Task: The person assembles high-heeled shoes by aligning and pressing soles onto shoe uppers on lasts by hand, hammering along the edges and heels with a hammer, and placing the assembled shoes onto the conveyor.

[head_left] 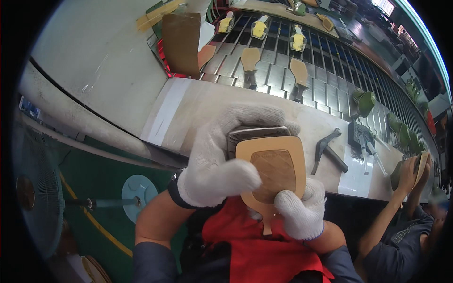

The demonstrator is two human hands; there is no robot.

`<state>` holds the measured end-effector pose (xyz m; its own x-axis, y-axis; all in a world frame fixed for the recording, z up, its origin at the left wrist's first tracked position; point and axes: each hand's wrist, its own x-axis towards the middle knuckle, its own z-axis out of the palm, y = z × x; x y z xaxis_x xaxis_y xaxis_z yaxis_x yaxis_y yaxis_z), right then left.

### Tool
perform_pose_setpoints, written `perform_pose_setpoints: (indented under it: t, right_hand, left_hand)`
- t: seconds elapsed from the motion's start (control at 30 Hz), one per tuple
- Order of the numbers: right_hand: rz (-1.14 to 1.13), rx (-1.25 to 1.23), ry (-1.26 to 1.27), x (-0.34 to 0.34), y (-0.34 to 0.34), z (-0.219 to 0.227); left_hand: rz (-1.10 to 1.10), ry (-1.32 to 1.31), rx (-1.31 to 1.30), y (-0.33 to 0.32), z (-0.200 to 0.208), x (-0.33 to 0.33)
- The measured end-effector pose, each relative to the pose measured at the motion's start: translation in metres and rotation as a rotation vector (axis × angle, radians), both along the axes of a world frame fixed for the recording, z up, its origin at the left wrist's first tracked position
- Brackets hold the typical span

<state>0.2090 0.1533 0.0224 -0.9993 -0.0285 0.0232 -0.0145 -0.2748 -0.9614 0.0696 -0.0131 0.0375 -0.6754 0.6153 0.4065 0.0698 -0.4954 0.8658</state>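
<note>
Tan paddle-shaped piece (273, 172) faces up before the red apron (257, 257), a dark-rimmed block (257, 133) behind it. Left hand (212, 162) curls its fingers round both; right hand (304, 211) pinches the piece's lower edge, seemingly for steadiness

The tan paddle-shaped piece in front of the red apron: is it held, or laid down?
Held. The left hand has its thumb over the tan piece, and the right hand grips its lower right edge.

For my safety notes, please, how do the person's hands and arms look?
Left hand and right hand wear white knitted gloves; the left one ends at a dark band, the right one in a blue edge. The sleeves are grey-blue.
</note>
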Motion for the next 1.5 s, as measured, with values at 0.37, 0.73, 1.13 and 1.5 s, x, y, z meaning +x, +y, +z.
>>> perform_pose_setpoints:
  t: [0.37,0.73,1.13,1.5]
  right_hand:
    - [-0.006,0.11,-0.076,0.004,-0.002,0.002]
    - [-0.036,0.1,-0.066,0.003,-0.009,0.002]
    - [0.041,-0.137,-0.168,-0.012,0.008,0.016]
    - [-0.075,-0.024,-0.138,-0.035,0.02,0.029]
  left_hand:
    - [-0.047,-0.004,-0.07,-0.01,-0.001,0.003]
    - [-0.02,0.009,-0.097,-0.015,0.004,0.006]
    - [-0.099,-0.218,-0.006,0.002,0.001,-0.009]
    - [-0.024,-0.174,-0.027,0.023,0.011,-0.029]
